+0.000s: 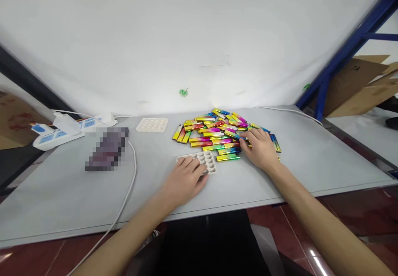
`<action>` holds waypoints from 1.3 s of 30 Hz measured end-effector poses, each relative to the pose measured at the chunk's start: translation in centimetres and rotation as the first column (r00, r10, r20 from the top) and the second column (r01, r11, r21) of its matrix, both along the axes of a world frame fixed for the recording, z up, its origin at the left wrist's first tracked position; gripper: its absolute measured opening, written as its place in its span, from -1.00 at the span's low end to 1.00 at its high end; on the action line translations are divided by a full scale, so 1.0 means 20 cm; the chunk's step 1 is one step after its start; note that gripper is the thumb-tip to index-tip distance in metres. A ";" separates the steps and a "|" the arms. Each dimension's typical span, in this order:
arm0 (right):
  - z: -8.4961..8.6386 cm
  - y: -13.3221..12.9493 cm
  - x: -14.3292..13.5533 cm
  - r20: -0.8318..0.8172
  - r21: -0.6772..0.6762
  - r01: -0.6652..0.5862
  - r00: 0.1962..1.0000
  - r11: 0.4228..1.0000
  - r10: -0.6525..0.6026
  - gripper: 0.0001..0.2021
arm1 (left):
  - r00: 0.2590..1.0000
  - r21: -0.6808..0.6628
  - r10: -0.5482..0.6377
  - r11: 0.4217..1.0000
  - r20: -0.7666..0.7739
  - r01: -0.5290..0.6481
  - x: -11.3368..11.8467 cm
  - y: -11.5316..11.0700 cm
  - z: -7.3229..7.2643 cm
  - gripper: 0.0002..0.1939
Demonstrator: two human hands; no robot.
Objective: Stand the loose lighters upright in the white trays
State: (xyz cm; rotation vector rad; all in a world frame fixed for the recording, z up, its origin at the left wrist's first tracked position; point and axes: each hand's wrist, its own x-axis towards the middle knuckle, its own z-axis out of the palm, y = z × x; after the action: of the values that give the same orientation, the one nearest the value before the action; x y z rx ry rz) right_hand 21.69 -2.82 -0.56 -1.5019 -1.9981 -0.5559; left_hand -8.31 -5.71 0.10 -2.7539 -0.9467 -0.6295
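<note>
Gleaming yellow, green, blue and magenta, slim sticks (215,141) lie heaped; I cannot tell whether right grip (260,146) or left grip (186,179) pinches anything.

Dark characters (355,68) reading "7A" stand on the brown cardboard box (343,83) past the right edge of the bench (155,203), toward its far corner. Red print (21,121) on another cardboard box (9,141), past the bench's left edge, is too blurred to read.

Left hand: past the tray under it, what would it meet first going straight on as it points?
Likely the shiny sticks just beyond the tray, though depth is unclear.
</note>
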 end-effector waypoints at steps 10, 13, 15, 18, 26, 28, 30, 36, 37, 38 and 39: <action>0.09 0.11 -0.09 -0.038 0.007 -0.041 0.998 0.999 0.041 -0.82 | 0.973 -0.029 -0.040 0.998 0.225 0.048 0.06 0.27 0.08 -0.70; 0.13 0.20 -0.18 -0.079 -0.017 -0.063 0.995 0.998 0.062 -0.77 | 0.883 -0.137 0.183 0.981 0.432 -0.136 0.05 0.45 0.10 -0.69; 0.14 0.25 -0.23 -0.099 -0.020 -0.083 0.992 0.996 0.081 -0.75 | 0.833 -0.153 0.264 0.964 0.487 -0.216 0.03 0.53 0.09 -0.69; 0.12 0.27 -0.27 -0.119 -0.028 -0.123 0.986 0.992 0.119 -0.75 | 0.825 -0.152 0.279 0.960 0.492 -0.234 -0.01 0.56 0.06 -0.73; 0.11 0.15 -0.23 -0.205 -0.144 -0.073 0.978 0.987 0.043 -0.72 | 0.947 -0.144 0.043 0.990 0.320 0.004 0.04 0.46 0.07 -0.81; 0.11 0.13 -0.24 -0.249 -0.146 -0.082 0.967 0.986 0.044 -0.69 | 0.956 -0.153 -0.007 0.987 0.295 0.054 0.07 0.43 0.08 -0.82; 0.11 0.13 -0.26 -0.275 -0.171 -0.121 0.959 0.978 0.070 -0.70 | 0.962 -0.155 -0.033 0.985 0.270 0.077 0.09 0.40 0.09 -0.81; 0.10 0.14 -0.29 -0.288 -0.202 -0.166 0.952 0.965 0.103 -0.71 | 0.975 -0.048 -0.166 0.983 0.147 0.175 0.19 0.25 0.11 -0.73; 0.10 0.15 -0.29 -0.301 -0.188 -0.157 0.949 0.970 0.095 -0.70 | 0.976 -0.025 -0.187 0.981 0.113 0.191 0.21 0.22 0.10 -0.71; 0.10 0.15 -0.28 -0.319 -0.170 -0.150 0.944 0.974 0.090 -0.69 | 0.979 -0.004 -0.192 0.981 0.066 0.192 0.24 0.20 0.10 -0.69; 0.10 0.16 -0.27 -0.339 -0.151 -0.146 0.937 0.978 0.087 -0.69 | 0.982 0.018 -0.190 0.982 0.013 0.190 0.26 0.17 0.09 -0.68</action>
State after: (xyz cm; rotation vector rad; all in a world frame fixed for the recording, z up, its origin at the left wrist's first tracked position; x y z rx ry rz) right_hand 16.29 0.32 1.39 -1.4531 -1.8901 -0.0703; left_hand -3.12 -2.29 1.98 -2.8508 -0.6825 -0.6841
